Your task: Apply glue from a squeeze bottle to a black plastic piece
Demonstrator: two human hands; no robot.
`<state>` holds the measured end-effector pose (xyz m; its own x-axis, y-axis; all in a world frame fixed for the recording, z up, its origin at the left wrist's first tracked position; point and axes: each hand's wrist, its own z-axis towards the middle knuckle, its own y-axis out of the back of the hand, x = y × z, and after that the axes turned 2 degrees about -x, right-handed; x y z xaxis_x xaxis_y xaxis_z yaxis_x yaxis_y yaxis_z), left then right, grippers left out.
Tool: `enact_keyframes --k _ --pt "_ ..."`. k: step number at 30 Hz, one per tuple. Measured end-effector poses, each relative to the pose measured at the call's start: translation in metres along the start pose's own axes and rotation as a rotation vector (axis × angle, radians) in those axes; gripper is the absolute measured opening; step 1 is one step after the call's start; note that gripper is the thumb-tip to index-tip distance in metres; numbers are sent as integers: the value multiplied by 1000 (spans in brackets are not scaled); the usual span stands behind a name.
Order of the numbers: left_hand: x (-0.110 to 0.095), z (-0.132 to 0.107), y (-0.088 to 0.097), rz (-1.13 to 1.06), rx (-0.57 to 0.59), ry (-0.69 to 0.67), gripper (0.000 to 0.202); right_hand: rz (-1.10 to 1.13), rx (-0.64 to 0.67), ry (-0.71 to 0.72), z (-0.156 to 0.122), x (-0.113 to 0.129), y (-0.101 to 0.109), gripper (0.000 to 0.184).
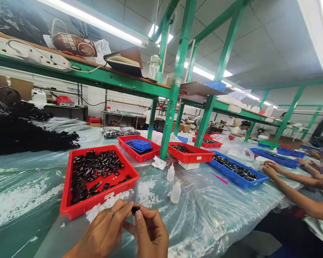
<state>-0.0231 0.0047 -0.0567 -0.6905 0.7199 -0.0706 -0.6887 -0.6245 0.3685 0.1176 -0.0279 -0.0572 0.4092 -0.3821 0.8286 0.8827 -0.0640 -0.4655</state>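
Observation:
Between my fingertips is a small glossy black part (135, 209), partly hidden by the fingers; its exact kind I cannot make out. My left hand (104, 225), with a ring on one finger, pinches it from the left. From the other side my right hand (150, 229) grips it with thumb and forefinger. Just beyond my hands stands a red tray (66, 193) with many similar black parts (97, 168) lying loose in it. Small white pieces (148, 193) are scattered on the plastic-covered table beside the tray, and more of them lie by its front edge.
Two white squeeze bottles (175, 192) stand right of my hands. Farther back are another red tray (191, 157), a blue tray (237, 170) of black parts and a pink pen (222, 179). Green posts (167, 125) hold a shelf. A co-worker's arms (293, 190) reach in at right.

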Motion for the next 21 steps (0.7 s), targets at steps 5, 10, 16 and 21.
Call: enact_keyframes --k 5,10,16,21 --pt "1 9 10 -98 -19 -49 43 17 10 -16 2 6 -3 39" --pt "-7 2 7 -233 27 139 37 -107 41 60 -3 16 1 42" --pt "-31 12 4 -284 160 278 36 -526 25 431 21 80 46 25" --pt "-31 27 12 -287 234 315 35 -801 -165 719 154 197 76 23"
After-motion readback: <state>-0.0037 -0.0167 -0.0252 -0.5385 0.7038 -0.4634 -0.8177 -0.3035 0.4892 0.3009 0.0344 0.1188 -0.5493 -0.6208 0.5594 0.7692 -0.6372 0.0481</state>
